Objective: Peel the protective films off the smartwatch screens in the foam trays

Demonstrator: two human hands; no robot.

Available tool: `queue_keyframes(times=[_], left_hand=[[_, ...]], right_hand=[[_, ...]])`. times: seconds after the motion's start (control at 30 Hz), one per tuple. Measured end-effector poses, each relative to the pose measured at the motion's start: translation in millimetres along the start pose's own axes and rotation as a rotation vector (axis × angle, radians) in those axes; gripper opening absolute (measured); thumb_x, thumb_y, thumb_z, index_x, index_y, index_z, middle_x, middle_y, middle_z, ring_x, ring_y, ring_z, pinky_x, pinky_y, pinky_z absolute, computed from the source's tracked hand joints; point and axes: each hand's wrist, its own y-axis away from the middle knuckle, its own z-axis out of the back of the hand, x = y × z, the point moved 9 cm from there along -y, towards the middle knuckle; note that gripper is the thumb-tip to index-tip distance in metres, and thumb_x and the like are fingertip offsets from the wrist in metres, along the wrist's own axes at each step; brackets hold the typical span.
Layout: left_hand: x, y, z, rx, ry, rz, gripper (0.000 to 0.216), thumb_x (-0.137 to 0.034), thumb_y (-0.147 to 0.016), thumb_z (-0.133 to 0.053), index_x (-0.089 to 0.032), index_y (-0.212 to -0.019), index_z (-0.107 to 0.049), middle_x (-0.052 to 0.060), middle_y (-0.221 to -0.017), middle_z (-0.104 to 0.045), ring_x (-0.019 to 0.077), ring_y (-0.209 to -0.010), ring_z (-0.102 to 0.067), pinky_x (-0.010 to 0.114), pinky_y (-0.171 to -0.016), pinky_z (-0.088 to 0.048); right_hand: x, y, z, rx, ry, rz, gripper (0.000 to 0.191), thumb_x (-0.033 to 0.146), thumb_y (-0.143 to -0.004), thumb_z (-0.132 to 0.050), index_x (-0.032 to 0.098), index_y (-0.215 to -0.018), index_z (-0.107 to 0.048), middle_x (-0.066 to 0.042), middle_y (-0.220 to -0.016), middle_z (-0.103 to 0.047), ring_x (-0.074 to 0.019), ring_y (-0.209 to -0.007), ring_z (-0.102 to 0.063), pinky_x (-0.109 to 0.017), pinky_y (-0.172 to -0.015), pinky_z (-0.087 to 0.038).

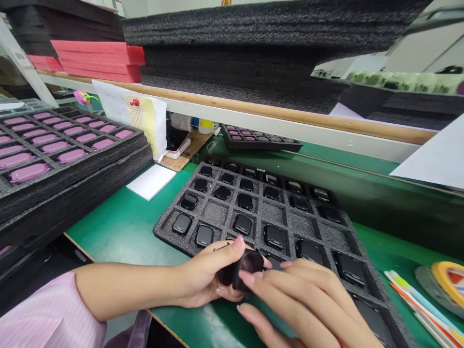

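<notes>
Both my hands meet over the near edge of a grey foam tray (250,212) on a green mat (119,232). My left hand (203,275) pinches a glossy black rounded-square watch body (247,268) between thumb and fingers. My right hand (300,304) comes in from the lower right, with its fingers pressed on the same piece and partly hiding it. Rows of similar black pieces sit in the tray's square pockets, and some pockets hold none. One black piece (274,237) lies just beyond my hands.
A tall stack of foam trays (61,145) holding pink pieces stands at the left. A white pad (151,181) lies beside it. A smaller tray (259,137) sits at the back under a shelf of foam sheets (235,63). Pens (420,309) and a tape roll (445,285) lie at the right.
</notes>
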Motion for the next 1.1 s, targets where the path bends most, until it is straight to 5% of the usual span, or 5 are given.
queue_keyframes(times=[0.13, 0.5, 0.77, 0.93, 1.1], left_hand=[[0.6, -0.1, 5.4, -0.047, -0.091, -0.049, 0.055, -0.064, -0.075, -0.080, -0.014, -0.085, -0.060, -0.003, -0.068, -0.053, 0.0014, -0.041, -0.031, 0.020, -0.038, -0.014], [-5.2, -0.4, -0.3, -0.057, -0.059, 0.003, 0.069, -0.078, -0.071, -0.072, -0.011, -0.080, -0.062, 0.001, -0.064, -0.057, 0.0025, -0.039, -0.031, 0.022, -0.038, -0.011], [21.1, 0.7, 2.5, 0.015, -0.294, 0.165, 0.070, -0.055, -0.050, -0.097, -0.018, -0.079, -0.045, 0.007, -0.091, -0.067, 0.0088, -0.055, -0.057, 0.020, -0.044, -0.034], [41.7, 3.3, -8.1, 0.254, -0.338, 0.338, 0.071, -0.090, -0.068, -0.060, -0.021, -0.080, -0.044, 0.004, -0.069, -0.065, 0.0131, -0.043, -0.052, 0.024, -0.039, -0.036], [17.2, 2.1, 1.1, 0.052, -0.506, 0.147, 0.064, -0.081, -0.080, -0.056, -0.017, -0.076, -0.058, 0.001, -0.061, -0.060, 0.0075, -0.041, -0.032, 0.023, -0.040, -0.023]], right_hand=[[-20.7, -2.0, -13.7, 0.004, -0.097, -0.145, 0.052, 0.034, -0.090, -0.072, 0.017, -0.135, -0.054, -0.005, -0.085, -0.067, -0.0174, -0.074, -0.064, -0.029, -0.066, -0.057], [-26.0, -15.3, -7.4, 0.029, -0.165, -0.119, 0.042, 0.022, -0.087, -0.072, 0.020, -0.126, -0.058, -0.007, -0.107, -0.070, -0.0182, -0.098, -0.067, -0.029, -0.084, -0.057], [-104.9, -41.1, -52.6, 0.070, -0.091, -0.429, 0.030, 0.040, -0.084, -0.070, 0.018, -0.104, -0.069, -0.010, -0.104, -0.073, -0.0279, -0.098, -0.069, -0.047, -0.090, -0.056], [-111.3, -49.1, -112.0, 0.139, -0.096, -0.422, 0.040, 0.037, -0.077, -0.077, 0.018, -0.111, -0.071, -0.017, -0.124, -0.066, -0.0367, -0.120, -0.060, -0.062, -0.105, -0.045], [-109.3, -45.3, -78.4, 0.033, -0.169, -0.460, 0.043, 0.048, -0.092, -0.064, 0.020, -0.125, -0.062, -0.015, -0.132, -0.062, -0.0295, -0.125, -0.059, -0.054, -0.109, -0.046]])
